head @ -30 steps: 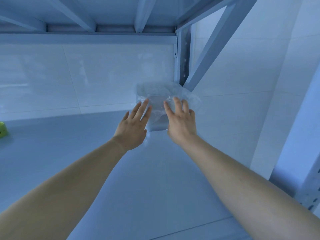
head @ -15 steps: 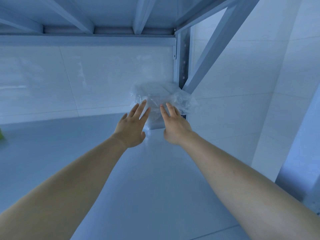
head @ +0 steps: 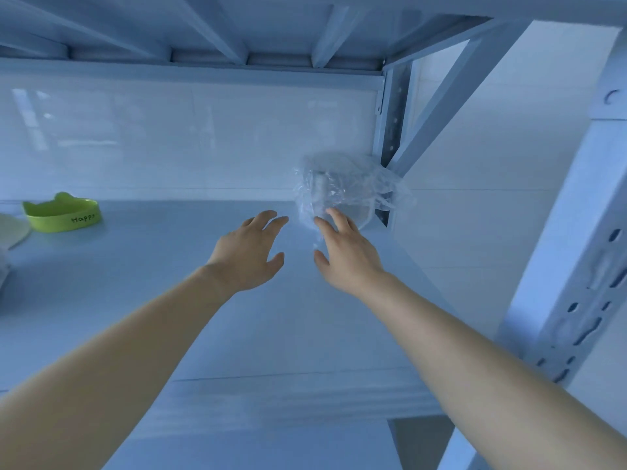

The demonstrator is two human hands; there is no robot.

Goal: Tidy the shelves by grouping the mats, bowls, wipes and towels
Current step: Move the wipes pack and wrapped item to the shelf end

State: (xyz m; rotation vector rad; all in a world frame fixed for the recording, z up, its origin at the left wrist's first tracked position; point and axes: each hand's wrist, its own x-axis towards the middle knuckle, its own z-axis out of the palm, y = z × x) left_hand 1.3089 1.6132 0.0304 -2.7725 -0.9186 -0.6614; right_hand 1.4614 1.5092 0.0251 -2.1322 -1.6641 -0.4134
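Note:
A package wrapped in crinkled clear plastic (head: 342, 188) stands in the back right corner of the white shelf (head: 169, 283), against the upright post. My right hand (head: 346, 252) is just in front of it, fingers spread, fingertips touching or nearly touching the wrap's lower edge. My left hand (head: 247, 256) hovers to the left of the package, fingers apart, holding nothing. A green cat-eared bowl (head: 62, 213) marked "Happy" sits at the far left of the shelf.
A pale flat round item (head: 12, 228) lies at the left edge beside the green bowl. The shelf above (head: 237, 28) hangs low overhead. A perforated metal upright (head: 576, 266) stands front right, and a diagonal brace (head: 437, 106) crosses behind the package.
Both hands have drawn back from the wrapped package, which stays in the corner. The view has pulled back and swung left, bringing the green bowl into sight.

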